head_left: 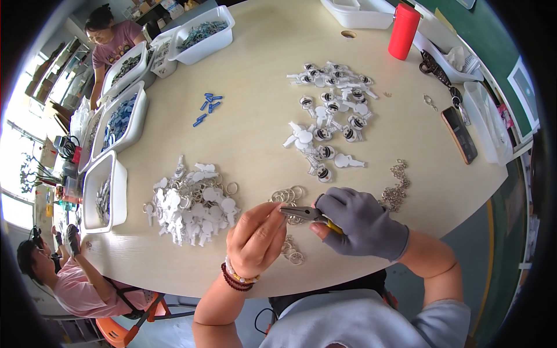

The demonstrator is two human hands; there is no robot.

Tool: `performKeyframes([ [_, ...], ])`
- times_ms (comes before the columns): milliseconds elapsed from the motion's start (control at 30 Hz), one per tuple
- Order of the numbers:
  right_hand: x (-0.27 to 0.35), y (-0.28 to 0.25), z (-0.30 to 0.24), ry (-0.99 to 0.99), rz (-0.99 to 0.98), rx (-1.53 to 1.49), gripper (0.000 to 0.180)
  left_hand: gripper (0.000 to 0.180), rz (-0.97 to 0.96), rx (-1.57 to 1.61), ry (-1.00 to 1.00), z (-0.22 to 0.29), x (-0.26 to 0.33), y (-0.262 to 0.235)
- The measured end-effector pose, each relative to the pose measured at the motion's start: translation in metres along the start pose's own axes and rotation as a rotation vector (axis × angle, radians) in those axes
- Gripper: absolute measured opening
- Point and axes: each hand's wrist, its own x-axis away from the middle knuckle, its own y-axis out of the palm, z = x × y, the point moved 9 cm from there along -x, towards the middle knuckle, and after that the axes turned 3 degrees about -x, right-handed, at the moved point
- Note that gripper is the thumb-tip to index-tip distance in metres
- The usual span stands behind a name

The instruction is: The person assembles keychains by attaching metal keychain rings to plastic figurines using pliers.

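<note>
Pliers (301,213) are grasped by the fingers of the gloved right hand (362,223); the left hand (256,240) is pinched near their tips, contents undeterminable. Metal rings (282,196) lie nearby.

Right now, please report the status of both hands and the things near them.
Grey-gloved right hand gripping yellow-handled metal pliers. Bare left hand at pliers' tip, any held piece unclear. Round silver metal rings lying close to both hands.

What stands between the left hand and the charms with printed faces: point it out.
Loose metal rings lie between the left hand and the charms with printed faces, just beyond the pliers in the right hand. They lie low, so they probably would not block a reach over them.
</note>
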Motion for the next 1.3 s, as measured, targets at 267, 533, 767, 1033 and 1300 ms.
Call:
performKeyframes([
  [267, 0.010, -0.084, 0.057, 0.168, 0.321, -0.185, 0.017, 0.026, -0.019, -0.223, -0.154, -0.024, 0.002, -0.021],
  [533, 0.028, -0.082, 0.106, 0.295, 0.051, 0.086, 0.014, 0.034, -0.454, -0.747, -0.490, -0.098, 0.026, -0.073],
  [767, 0.052, -0.112, 0.139, 0.480, 0.064, 0.343, 0.019, 0.045, -0.710, -0.435, -0.186, -0.037, -0.017, 0.039],
  [1033, 0.054, -0.085, 0.133, 0.386, -0.041, 0.394, 0.020, 0.047, -0.792, -0.552, 0.408, 0.000, -0.017, 0.143],
  [1300, 0.049, -0.085, 0.133, 0.381, -0.070, 0.441, 0.022, 0.034, -0.738, -0.644, 0.717, 0.011, -0.016, 0.152],
])
